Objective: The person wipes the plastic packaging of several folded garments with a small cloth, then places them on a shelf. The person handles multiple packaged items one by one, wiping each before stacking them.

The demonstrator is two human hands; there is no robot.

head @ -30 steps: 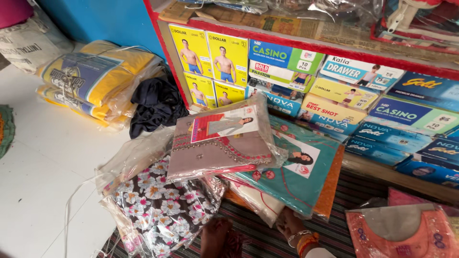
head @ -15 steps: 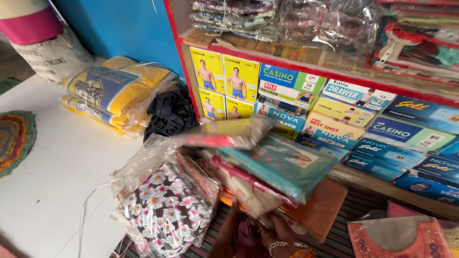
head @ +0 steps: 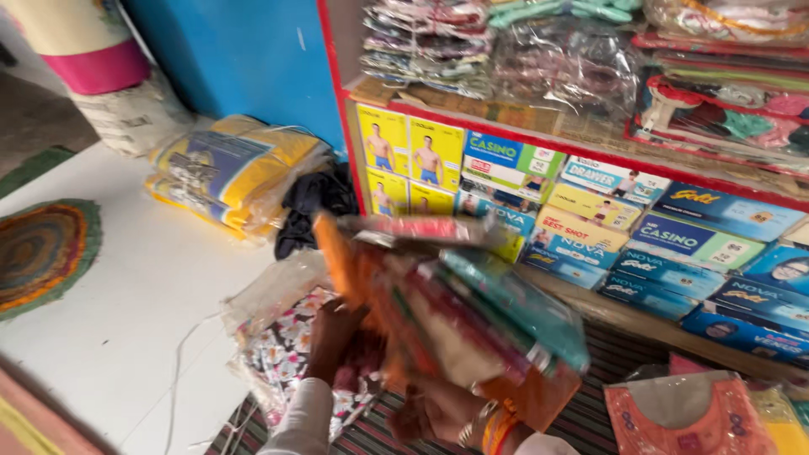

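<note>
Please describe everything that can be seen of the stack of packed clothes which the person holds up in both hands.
The stack of packed clothes is a bundle of flat garment packets in clear, shiny plastic, blurred by motion. Orange, red, cream and teal packets show, seen mostly edge-on and tilted, fanned apart at the top. It is lifted above a floral packet on the floor, in front of the shelf of boxes. The left hand grips its left side; the right hand, with bangles at the wrist, supports it from below.

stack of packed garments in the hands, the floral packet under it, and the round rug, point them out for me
stack of packed garments [head: 472, 329], head view, on the teal packet's face
floral packet [head: 282, 354], head view, on its printed front left of the left hand
round rug [head: 38, 253], head view, on its striped middle
</note>
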